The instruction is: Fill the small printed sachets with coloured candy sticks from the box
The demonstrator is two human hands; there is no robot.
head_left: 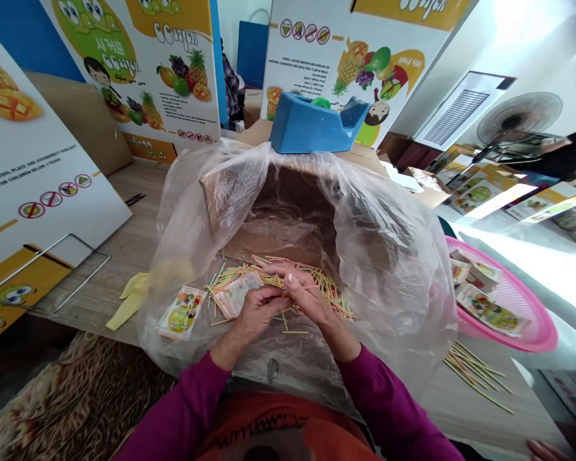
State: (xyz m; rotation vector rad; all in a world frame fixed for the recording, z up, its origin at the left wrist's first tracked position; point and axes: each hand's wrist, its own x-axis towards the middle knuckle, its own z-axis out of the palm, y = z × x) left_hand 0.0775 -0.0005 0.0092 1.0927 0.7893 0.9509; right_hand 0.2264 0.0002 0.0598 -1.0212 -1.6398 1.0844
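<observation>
Item 1, far left: printed display boards (pixel 38 160) lean upright at the table's (pixel 134 243) edge, I judge to keep them off the working surface; a bent wire frame (pixel 52 269) lies flat at the foot of the nearest board. Item 2: a yellow sheet (pixel 129 298) lies just outside the clear plastic bag (pixel 388 256). Item 3: the bag lines a cardboard box (pixel 278 218) tipped on its side, mouth towards me, with the lip spread flat over the near table; I read this as a way of keeping small parts from scattering. Item 4: 2 printed packets inside the bag, 1 at near left (pixel 181 312), 1 touching the left hand (pixel 237 294), both within easy reach. Item 5: the coloured sticks (pixel 336 298), a loose heap on the bag floor at centre, under and beyond both hands. Item 6: left hand (pixel 256 314), fingers curled round a small bunch of those sticks. Item 7: right hand (pixel 307 298), thumb raised, fingers pinching the same bunch from the far side, so the 2 hands meet over the heap. Item 8: a blue tape dispenser (pixel 312 125) rests on top of the box, far centre, clear of the opening. Item 9: a pink basin (pixel 542 333) at right holds more packets, just beside the bag. Item 10: loose sticks (pixel 475 371) lie on the table near right.
</observation>
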